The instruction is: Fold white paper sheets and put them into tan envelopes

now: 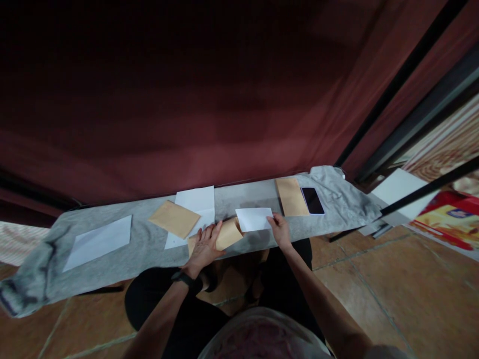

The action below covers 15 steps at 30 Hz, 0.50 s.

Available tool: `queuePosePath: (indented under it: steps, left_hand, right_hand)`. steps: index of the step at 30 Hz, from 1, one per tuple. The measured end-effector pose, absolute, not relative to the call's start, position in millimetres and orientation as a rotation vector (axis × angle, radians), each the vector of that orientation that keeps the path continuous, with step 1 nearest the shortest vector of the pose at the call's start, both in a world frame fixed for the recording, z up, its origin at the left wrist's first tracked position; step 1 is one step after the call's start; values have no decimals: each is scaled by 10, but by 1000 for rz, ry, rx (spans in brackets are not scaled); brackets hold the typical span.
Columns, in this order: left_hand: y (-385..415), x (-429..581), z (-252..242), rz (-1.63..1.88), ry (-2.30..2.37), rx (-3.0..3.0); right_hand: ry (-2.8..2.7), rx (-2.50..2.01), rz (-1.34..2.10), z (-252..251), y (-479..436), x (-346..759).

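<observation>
My left hand [205, 245] lies with its fingers spread on a brown envelope [229, 234], pressing it near the front edge of the cloth-covered table. The envelope's right end looks open. My right hand [280, 229] pinches the right edge of a folded white paper [254, 219], whose left edge meets the envelope's open end. Whether the paper's edge is inside cannot be made out. Behind my left hand, another brown envelope [175, 219] overlaps white sheets [202, 199]. More brown envelopes or one thick one [292, 197] lie to the right, beside a phone [313, 200].
A white sheet [99, 243] lies on the left part of the grey cloth [144, 249]. A dark red panel [224, 124] rises behind the table. At the right are black bars, a white board [402, 192] and a red and yellow package [449, 219].
</observation>
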<state>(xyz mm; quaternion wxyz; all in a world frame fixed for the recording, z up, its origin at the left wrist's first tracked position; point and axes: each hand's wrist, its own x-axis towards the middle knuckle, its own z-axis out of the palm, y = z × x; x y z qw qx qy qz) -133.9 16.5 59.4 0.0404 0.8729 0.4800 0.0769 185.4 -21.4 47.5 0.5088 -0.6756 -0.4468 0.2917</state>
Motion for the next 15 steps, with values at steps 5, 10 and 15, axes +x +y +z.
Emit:
queuePosePath:
  steps: [5, 10, 15]
  left_hand:
    - [190, -1328, 533, 244, 1472, 2671]
    - [197, -1309, 485, 251, 1451, 2661]
    - [186, -1275, 479, 270, 1458, 2654]
  right_hand:
    - [-1142, -1673, 763, 493, -242, 1906]
    - [-1239, -1723, 807, 542, -253, 2082]
    - [-1336, -1752, 833, 616, -266, 2199]
